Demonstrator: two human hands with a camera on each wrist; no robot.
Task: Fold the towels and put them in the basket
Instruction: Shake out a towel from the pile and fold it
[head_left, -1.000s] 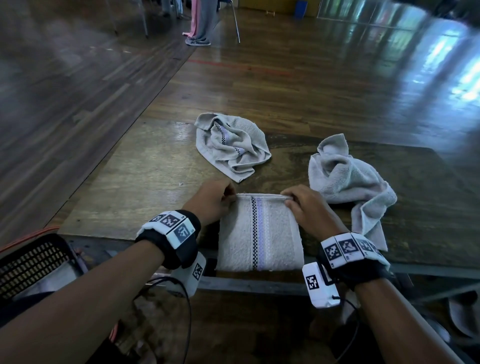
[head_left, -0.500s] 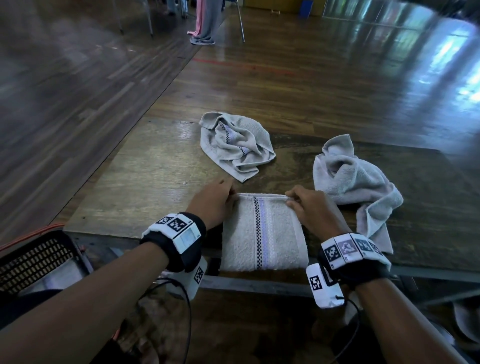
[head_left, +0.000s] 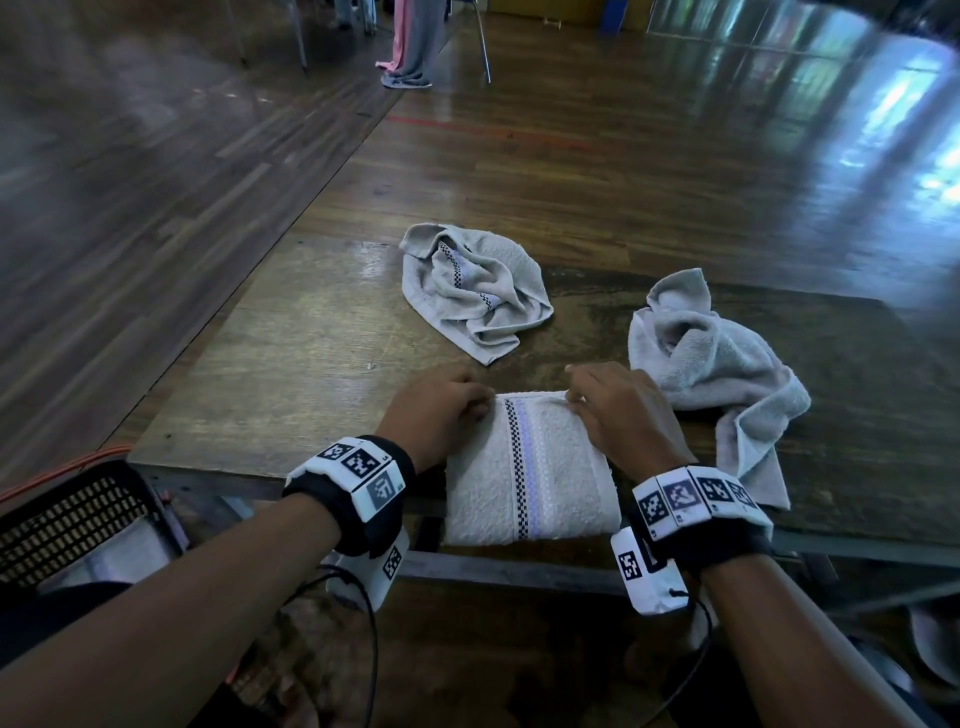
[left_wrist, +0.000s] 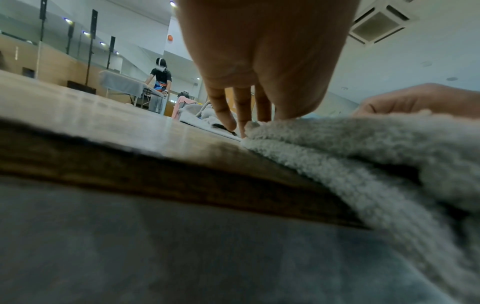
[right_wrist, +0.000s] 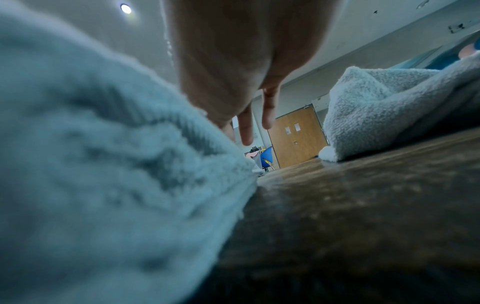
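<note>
A folded white terry towel with a checkered black band and a pale lilac stripe (head_left: 530, 473) lies at the near edge of the worn brown wooden table (head_left: 291, 364), its near end overhanging that edge slightly. The left hand (head_left: 435, 410) rests at the towel's far left corner; in the left wrist view its fingers (left_wrist: 223, 115) point down, tips touching the table and the towel's corner (left_wrist: 337, 139), but whether they pinch the cloth cannot be told. The right hand (head_left: 618, 410) lies over the far right corner, fingers curled at the far hem; the right wrist view shows straight fingers (right_wrist: 245, 131) beside the pile (right_wrist: 103, 164), and a grip cannot be confirmed. Both wrists carry black bands with white coded marker blocks (head_left: 358, 470).

Beyond the folded towel, toward the far edge, lies a crumpled grey towel with the same checkered band (head_left: 475, 296). Toward the right side of the table, just beside the right hand, lies a second crumpled pale grey towel (head_left: 717, 374), one end trailing toward the near edge. A black perforated plastic basket (head_left: 67, 514) stands below the table's near left corner, with pale cloth inside. Polished wooden floor (head_left: 623, 156) surrounds the table.
</note>
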